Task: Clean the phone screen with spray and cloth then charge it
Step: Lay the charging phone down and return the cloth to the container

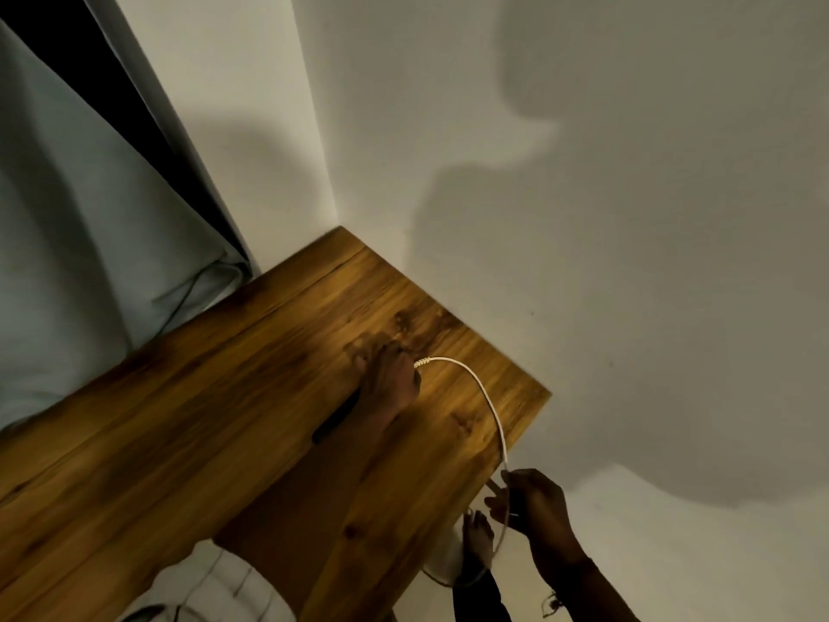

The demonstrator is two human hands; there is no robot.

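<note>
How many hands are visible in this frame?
2. The left hand rests on the phone on the wooden table; the right hand holds the white cable just off the table's right edge.

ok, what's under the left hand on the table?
The left hand presses on a dark phone, whose lower end sticks out toward the camera. The white cable ends at the hand's fingers. The phone's top end and port are covered, so plugged-in status is unclear.
</note>
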